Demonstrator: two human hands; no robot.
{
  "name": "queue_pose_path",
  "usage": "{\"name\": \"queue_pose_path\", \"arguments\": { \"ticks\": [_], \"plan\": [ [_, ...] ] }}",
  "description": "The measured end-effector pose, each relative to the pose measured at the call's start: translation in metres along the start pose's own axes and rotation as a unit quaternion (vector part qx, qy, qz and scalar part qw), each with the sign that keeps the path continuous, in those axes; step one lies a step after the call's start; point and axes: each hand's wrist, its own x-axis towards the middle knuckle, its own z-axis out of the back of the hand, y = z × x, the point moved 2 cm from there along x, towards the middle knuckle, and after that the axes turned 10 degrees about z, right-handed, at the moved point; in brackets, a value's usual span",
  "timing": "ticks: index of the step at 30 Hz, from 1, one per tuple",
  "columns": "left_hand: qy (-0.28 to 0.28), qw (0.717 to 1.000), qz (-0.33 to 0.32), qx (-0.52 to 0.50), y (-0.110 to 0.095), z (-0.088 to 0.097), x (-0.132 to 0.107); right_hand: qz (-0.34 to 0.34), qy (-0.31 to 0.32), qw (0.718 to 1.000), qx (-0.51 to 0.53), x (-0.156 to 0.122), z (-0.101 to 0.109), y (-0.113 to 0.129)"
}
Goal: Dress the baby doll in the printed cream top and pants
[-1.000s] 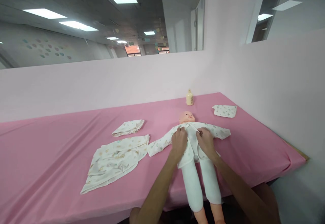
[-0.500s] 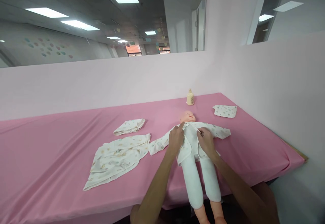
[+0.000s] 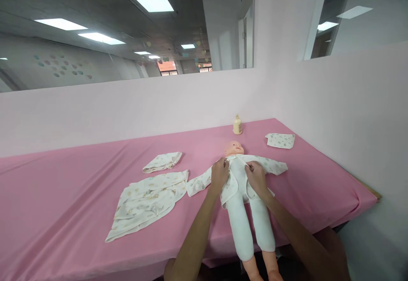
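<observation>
1. While the left hand (image 3: pixel 219 174) has curled its pointing finger, we cannot tell if it pinches cloth.
2. We find the jacket (image 3: pixel 230 189) on the doll (image 3: pixel 240 184), front still open, seemingly unfastened.
3. The right hand (image 3: pixel 256 176) still pinches its edge.

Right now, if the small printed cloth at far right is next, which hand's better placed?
Right, probably: the right hand, at the open shirt, is nearer the cloth than the left hand, across the doll's chest. Right seems to pinch the shirt, so would release first.
</observation>
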Motion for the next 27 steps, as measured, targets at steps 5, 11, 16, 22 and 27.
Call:
{"name": "queue_pose_path", "arguments": {
  "ticks": [5,11,16,22,27],
  "plan": [
    [-0.022,0.997,-0.056,0.04,-0.008,0.002,-0.008,-0.005,0.005,1.0,0.024,0.001,-0.001,0.009],
    [-0.023,0.996,-0.076,0.05,-0.009,-0.001,-0.008,-0.013,-0.019,0.999,0.047,0.006,-0.001,0.015],
    [-0.033,0.995,-0.07,0.055,-0.008,-0.004,-0.008,-0.016,-0.02,0.998,0.064,0.008,-0.004,0.014],
    [-0.021,0.996,-0.081,0.026,-0.012,-0.005,-0.014,-0.02,-0.032,0.997,0.074,0.007,-0.007,0.015],
    [0.001,0.992,-0.097,0.074,-0.017,-0.006,-0.019,-0.013,-0.024,0.996,0.09,0.007,-0.011,0.02]
  ]
}}
